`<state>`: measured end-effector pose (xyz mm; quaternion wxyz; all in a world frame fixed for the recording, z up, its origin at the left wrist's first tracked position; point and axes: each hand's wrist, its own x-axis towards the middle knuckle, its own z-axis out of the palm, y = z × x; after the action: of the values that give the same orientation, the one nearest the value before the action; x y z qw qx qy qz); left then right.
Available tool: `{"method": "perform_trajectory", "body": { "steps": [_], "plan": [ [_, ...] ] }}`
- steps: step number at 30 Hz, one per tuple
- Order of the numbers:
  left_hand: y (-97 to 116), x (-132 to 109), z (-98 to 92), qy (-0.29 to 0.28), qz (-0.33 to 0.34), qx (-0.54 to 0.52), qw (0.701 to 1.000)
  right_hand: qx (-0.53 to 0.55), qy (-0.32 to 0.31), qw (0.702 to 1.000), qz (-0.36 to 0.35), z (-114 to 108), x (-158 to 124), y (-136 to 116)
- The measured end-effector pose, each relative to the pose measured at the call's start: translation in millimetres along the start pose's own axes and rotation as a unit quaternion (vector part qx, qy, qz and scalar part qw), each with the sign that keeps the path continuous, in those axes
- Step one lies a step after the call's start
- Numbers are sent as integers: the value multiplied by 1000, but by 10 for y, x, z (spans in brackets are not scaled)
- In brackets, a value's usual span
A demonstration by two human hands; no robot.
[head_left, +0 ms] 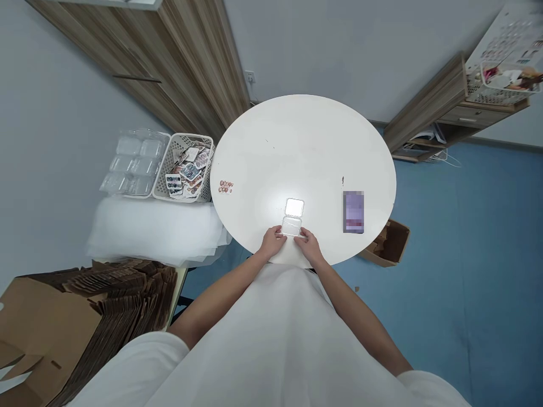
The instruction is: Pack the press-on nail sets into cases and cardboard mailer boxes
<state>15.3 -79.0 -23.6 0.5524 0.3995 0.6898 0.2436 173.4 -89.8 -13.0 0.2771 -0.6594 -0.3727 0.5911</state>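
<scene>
Clear plastic case (292, 227) lies in the head view at the near edge of the white worktop (305, 141), directly between your two hands, its lid opened toward the far side. Your left hand (274, 243) has its grip closed on the case's near left corner; your right hand (309, 246) has its grip closed on the near right corner. Both your forearms reach forward from the near side and angle inward, thumbs nearest you. Left of the worktop, a white basket (160, 189) holds a heap of printed cards (190, 170), with stacked clear boxes (133, 164) just left of it. Far right, another white basket (494, 95) holds mixed items. Near right, a cardboard box (399, 240) holds brown pieces.
</scene>
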Motion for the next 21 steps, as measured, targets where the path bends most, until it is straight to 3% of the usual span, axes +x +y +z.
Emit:
{"method": "perform_trajectory", "body": {
  "steps": [10,21],
  "plan": [
    [225,102,14,4,4,-40,999,20,-21,999,-29,-11,165,-136],
    [212,101,35,4,-3,-25,1000,46,10,999,-1,48,134,-88]
  ]
}}
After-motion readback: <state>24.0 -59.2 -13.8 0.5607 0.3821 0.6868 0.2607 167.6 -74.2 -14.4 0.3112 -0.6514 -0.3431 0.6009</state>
